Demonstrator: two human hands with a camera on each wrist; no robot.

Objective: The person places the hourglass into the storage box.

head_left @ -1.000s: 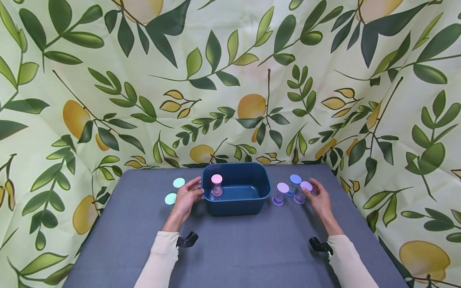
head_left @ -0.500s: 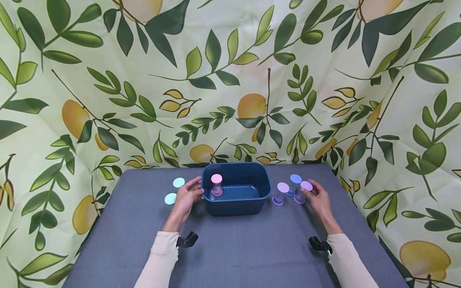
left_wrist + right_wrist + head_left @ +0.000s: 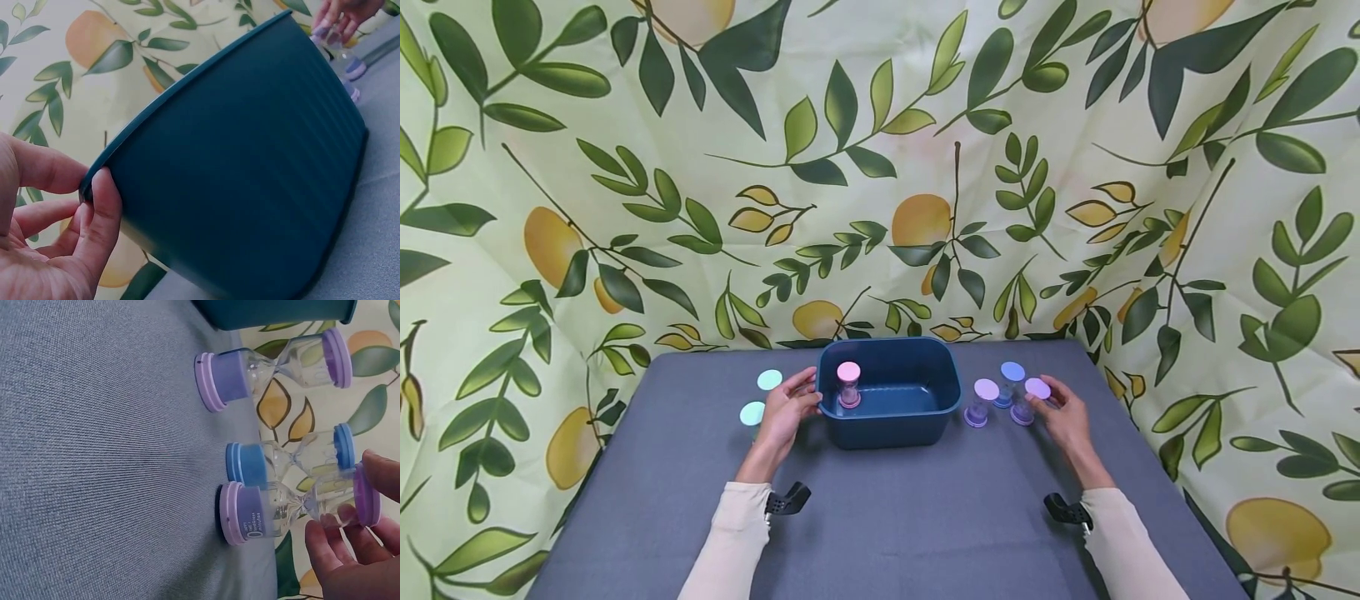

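Observation:
My left hand (image 3: 778,421) pinches the left rim of a dark blue plastic bin (image 3: 891,432); in the left wrist view the thumb (image 3: 106,212) lies outside the wall. Inside the bin, toward its left end, a pink sand timer (image 3: 848,387) stands upright. On the right, my right hand (image 3: 1066,421) holds a purple sand timer (image 3: 250,515) by its upper end, thumb at the cap and fingers round the glass. Its base is down at the cloth, with purple sand in the lower bulb. A blue sand timer (image 3: 250,464) and another purple sand timer (image 3: 228,378) stand beside it.
Two mint-green-topped timers, one farther back (image 3: 770,380) and one nearer (image 3: 752,413), stand left of the bin, partly behind my left hand. Grey cloth (image 3: 887,525) covers the table. A leaf-and-fruit patterned curtain (image 3: 850,200) hangs right behind the table's back edge.
The head view has shifted very slightly. Both hands keep their places, the left at the bin's rim and the right at the purple sand timer.

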